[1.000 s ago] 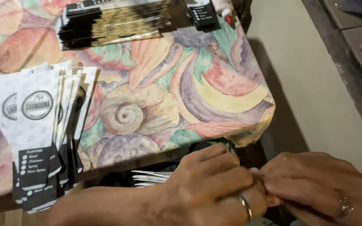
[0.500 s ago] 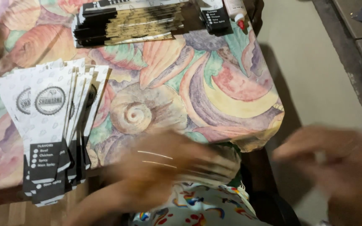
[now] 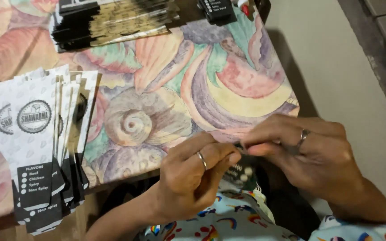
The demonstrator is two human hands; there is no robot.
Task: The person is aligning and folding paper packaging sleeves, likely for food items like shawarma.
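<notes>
Paper sleeve (image 3: 242, 172), black and white, sits pinched between our left hand (image 3: 193, 174) and right hand (image 3: 309, 151), fingers closed on its top edge, just off the desk's (image 3: 228, 80) near edge.

A black-and-white paper sleeve (image 3: 242, 172), mostly hidden, held flat between both hands just below the table edge

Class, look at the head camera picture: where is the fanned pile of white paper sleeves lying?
The white paper sleeves lie on the left of the patterned tablecloth, left of the left hand, below the black stack.
</notes>
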